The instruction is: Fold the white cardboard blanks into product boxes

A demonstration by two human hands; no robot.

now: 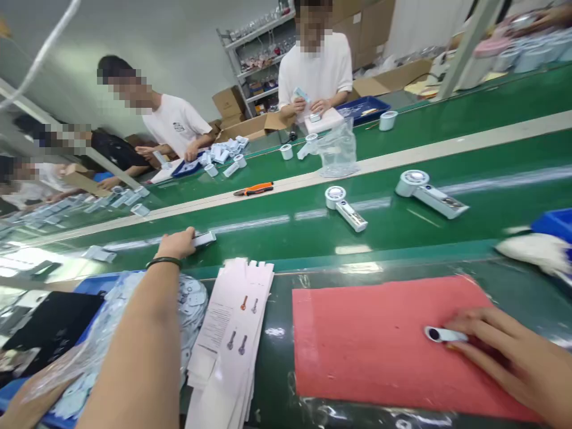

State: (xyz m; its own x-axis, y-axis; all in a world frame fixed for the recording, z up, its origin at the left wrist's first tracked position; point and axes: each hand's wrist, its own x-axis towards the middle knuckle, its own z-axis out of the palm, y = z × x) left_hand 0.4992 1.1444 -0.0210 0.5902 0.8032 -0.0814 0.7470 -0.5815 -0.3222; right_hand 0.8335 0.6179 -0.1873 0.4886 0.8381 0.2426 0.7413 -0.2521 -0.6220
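My left hand (177, 243) reaches out over the green conveyor belt (393, 232) and is closed on a small white handheld fan (204, 239) lying on it. My right hand (500, 351) rests on a red foam mat (366, 333) and pinches a slim white part with a dark round end (440, 334). Two more white fans (346, 207) (429, 193) lie on the belt further right. A stack of flat printed cartons (232, 333) lies between my arms.
A blue tray of bagged round parts (105, 333) sits under my left arm. Orange-handled pliers (254, 190) and a clear bag (337, 152) lie on the belt's far side. Across the belt, several people work with fans, cartons and blue trays. A blue bin (556, 223) stands at right.
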